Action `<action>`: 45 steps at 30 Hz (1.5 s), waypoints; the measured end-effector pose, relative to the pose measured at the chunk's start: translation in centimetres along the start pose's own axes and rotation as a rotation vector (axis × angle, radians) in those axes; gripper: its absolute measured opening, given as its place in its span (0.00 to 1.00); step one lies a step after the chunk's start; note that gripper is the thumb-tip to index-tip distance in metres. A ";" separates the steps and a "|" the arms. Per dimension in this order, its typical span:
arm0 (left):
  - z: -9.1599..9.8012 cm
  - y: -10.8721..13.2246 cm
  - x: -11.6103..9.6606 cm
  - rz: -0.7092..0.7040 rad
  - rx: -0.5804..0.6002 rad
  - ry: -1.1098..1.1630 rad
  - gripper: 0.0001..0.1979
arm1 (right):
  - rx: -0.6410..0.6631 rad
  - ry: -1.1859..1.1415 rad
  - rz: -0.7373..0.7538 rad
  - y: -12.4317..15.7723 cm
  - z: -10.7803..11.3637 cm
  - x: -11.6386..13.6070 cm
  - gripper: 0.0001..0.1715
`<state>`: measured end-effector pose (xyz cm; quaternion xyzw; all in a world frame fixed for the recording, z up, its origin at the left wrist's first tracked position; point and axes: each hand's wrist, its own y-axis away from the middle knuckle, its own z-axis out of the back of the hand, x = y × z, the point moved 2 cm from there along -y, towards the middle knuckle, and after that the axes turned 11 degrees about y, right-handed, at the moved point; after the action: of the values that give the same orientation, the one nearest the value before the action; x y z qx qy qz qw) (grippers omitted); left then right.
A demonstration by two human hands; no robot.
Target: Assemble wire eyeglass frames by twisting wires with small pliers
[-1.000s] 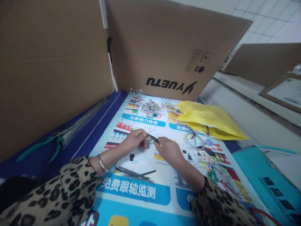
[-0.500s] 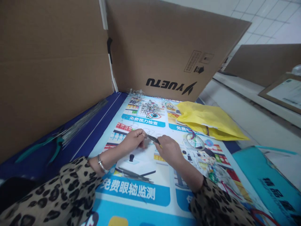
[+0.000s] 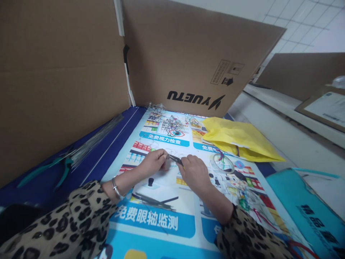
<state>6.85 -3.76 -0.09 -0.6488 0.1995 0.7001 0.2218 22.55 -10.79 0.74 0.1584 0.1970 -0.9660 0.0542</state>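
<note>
My left hand (image 3: 154, 160) is closed in a pinch, with thumb and fingertips pressed together on a thin wire that is barely visible. My right hand (image 3: 196, 174) wraps round a pair of pliers (image 3: 175, 159); their dark, narrow jaws point left and reach the left fingertips. Most of the handles are hidden in the palm. Faint curls of fine wire show just behind the fingertips. Below the hands, several short dark rods (image 3: 155, 201) lie in a loose bunch on the printed mat (image 3: 185, 244).
Teal-handled pliers (image 3: 44, 172) and a bundle of straight wires (image 3: 93, 142) lie left. Cardboard panels (image 3: 188, 54) stand behind. Tangled wire pieces (image 3: 174, 124) lie at the back. Rightward are a yellow bag (image 3: 237, 138), a clear ring-shaped coil (image 3: 223, 163) and a teal package (image 3: 302, 205).
Both hands stay close to where they were, with the pliers' jaws still at the left fingertips. The pliers have turned slightly, and the view has shifted a little.
</note>
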 end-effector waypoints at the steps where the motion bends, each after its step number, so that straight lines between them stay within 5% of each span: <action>1: 0.0 0.0 0.0 -0.001 0.007 0.006 0.08 | 0.003 0.000 0.004 0.0 0.0 0.0 0.12; 23: -0.1 0.1 -0.6 -0.018 0.109 -0.023 0.08 | 0.006 0.082 0.062 0.0 0.8 -0.1 0.09; 45: 0.3 -0.2 0.0 -0.061 0.080 -0.218 0.08 | 0.127 0.059 0.036 0.0 0.6 0.1 0.10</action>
<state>6.73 -3.45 -0.11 -0.5650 0.1822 0.7509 0.2894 22.27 -11.07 1.24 0.1937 0.1339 -0.9703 0.0556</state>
